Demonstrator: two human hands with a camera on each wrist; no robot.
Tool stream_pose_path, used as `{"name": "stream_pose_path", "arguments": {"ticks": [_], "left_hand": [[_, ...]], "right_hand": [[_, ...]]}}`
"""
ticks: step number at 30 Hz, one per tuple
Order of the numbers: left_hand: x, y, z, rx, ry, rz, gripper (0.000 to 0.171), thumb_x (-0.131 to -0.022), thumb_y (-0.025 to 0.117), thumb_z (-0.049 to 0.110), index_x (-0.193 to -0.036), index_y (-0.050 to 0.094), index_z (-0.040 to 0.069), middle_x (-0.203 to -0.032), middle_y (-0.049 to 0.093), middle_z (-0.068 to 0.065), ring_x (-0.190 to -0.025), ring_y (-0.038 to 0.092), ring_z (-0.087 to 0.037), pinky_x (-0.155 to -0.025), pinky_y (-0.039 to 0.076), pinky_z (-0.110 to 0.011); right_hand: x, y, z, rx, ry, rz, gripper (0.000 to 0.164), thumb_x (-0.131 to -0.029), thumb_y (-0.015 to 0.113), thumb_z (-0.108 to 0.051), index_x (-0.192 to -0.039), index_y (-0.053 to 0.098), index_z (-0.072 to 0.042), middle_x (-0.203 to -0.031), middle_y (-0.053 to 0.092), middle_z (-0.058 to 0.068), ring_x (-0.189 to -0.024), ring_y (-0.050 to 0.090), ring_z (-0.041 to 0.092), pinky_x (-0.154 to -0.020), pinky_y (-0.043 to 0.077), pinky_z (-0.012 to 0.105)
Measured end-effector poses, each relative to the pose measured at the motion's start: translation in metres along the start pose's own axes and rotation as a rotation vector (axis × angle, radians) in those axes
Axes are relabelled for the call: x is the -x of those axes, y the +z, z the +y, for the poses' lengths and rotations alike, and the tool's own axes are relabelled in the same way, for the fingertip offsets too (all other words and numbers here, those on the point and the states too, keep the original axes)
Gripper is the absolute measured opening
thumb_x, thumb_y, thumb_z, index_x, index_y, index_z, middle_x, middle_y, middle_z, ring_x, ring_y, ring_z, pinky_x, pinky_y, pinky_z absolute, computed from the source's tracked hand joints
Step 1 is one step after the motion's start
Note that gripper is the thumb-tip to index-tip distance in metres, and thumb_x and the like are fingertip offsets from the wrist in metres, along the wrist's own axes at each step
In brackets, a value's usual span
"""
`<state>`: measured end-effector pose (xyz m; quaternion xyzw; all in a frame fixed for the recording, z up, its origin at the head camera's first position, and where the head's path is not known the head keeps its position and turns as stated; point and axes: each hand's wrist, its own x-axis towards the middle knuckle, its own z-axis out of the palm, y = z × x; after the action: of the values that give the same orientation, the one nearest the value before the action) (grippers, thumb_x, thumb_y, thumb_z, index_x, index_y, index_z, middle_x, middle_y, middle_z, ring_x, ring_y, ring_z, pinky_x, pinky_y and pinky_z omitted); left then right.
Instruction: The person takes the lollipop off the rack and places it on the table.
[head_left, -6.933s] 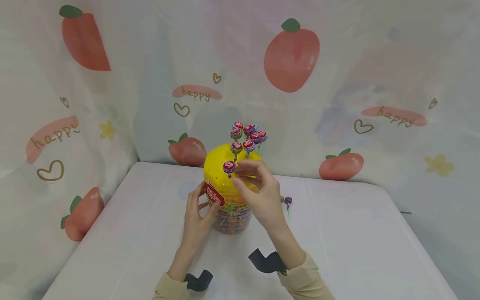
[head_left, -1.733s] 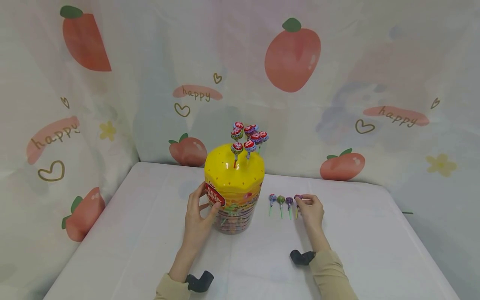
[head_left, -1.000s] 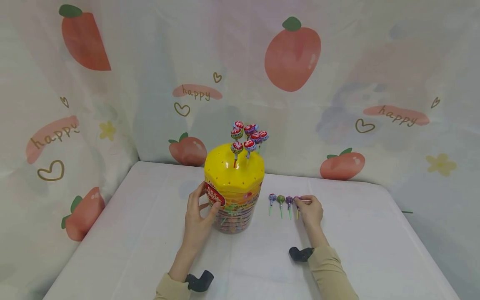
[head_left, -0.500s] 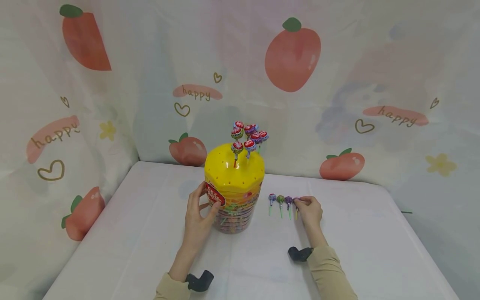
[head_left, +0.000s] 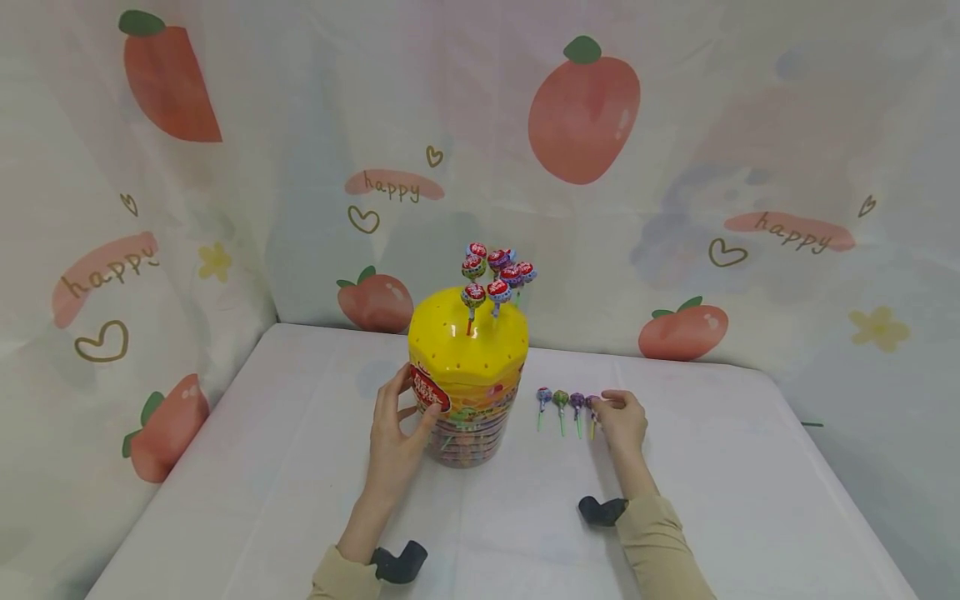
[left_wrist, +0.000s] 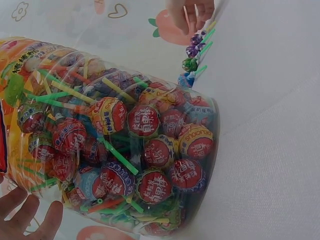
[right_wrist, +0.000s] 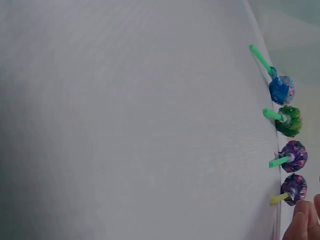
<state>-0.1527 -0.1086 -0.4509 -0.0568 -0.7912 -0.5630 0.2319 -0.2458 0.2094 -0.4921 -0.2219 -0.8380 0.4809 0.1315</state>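
Note:
A tall clear candy jar (head_left: 480, 433) with a yellow lid (head_left: 442, 333) stands on the table, full of wrapped lollipops in the left wrist view. My left hand (head_left: 397, 425) holds its left side, fingers behind and thumb in front across the red label. Several lollipops stand upright in the lid's holes, one with a red stick (head_left: 473, 297) near the middle. Right of the jar, a row of lollipops lies on the table: blue (head_left: 544, 396), green (head_left: 561, 399) and purple ones. My right hand (head_left: 622, 419) is at the rightmost purple lollipop (right_wrist: 295, 189), its fingertips touching or just beside the head.
A white cloth covers the table (head_left: 712, 467). Behind it hangs a pale backdrop (head_left: 480, 100) printed with fruit and hearts. A black curved piece sits at each wrist, the left one (head_left: 400, 562) and the right one (head_left: 602, 511).
Earlier my right hand pinched a purple lollipop at the lid's front; now that hand is down at the row's right end, where another purple lollipop lies. My left hand has stayed on the jar.

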Motion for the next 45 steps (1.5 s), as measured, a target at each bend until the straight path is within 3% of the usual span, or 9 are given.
{"name": "stream_pose_path", "arguments": {"ticks": [8,13,21,26,45], "left_hand": [[-0.001,0.0,0.0,-0.009,0.009,0.005,0.071,-0.089,0.069,0.026,-0.149,0.032,0.023,-0.143,0.043,-0.004,-0.13,0.042,-0.019,-0.097,0.05,-0.046],[0.0,0.0,0.0,-0.011,0.009,0.004,0.071,-0.089,0.068,0.026,-0.149,0.031,0.023,-0.143,0.043,-0.004,-0.13,0.042,-0.019,-0.097,0.051,-0.046],[0.0,0.0,-0.001,-0.014,0.013,0.005,0.071,-0.09,0.068,0.026,-0.15,0.031,0.022,-0.144,0.042,-0.005,-0.131,0.042,-0.02,-0.097,0.051,-0.046],[0.0,0.0,-0.001,-0.015,0.015,0.006,0.071,-0.089,0.068,0.026,-0.149,0.031,0.023,-0.143,0.043,-0.005,-0.13,0.043,-0.02,-0.096,0.051,-0.046],[-0.001,0.0,-0.004,0.028,0.016,0.001,0.068,-0.09,0.068,0.024,-0.148,0.032,0.024,-0.143,0.043,-0.004,-0.13,0.043,-0.019,-0.097,0.05,-0.048]], "right_hand": [[0.005,-0.003,-0.013,0.002,-0.06,0.045,0.026,-0.084,0.067,-0.016,-0.106,0.065,-0.003,-0.091,0.064,0.012,-0.065,0.048,0.006,-0.062,0.039,0.021],[0.009,-0.005,-0.025,-0.048,-0.071,0.021,0.027,-0.086,0.067,-0.017,-0.109,0.064,-0.003,-0.095,0.062,0.01,-0.067,0.05,0.002,-0.058,0.042,0.014],[0.021,-0.012,-0.05,-0.174,-0.127,-0.015,0.025,-0.085,0.068,-0.014,-0.108,0.066,-0.005,-0.079,0.056,-0.014,-0.069,0.052,-0.003,-0.059,0.044,0.011],[0.029,-0.018,-0.068,-0.236,-0.165,-0.041,0.025,-0.087,0.068,-0.014,-0.11,0.065,-0.005,-0.079,0.054,-0.019,-0.075,0.051,0.001,-0.062,0.044,0.013],[0.075,-0.046,-0.136,-0.432,-0.406,-0.108,0.026,-0.088,0.069,-0.013,-0.111,0.064,-0.003,-0.085,0.06,-0.016,-0.085,0.055,0.007,-0.071,0.045,0.018]]}}
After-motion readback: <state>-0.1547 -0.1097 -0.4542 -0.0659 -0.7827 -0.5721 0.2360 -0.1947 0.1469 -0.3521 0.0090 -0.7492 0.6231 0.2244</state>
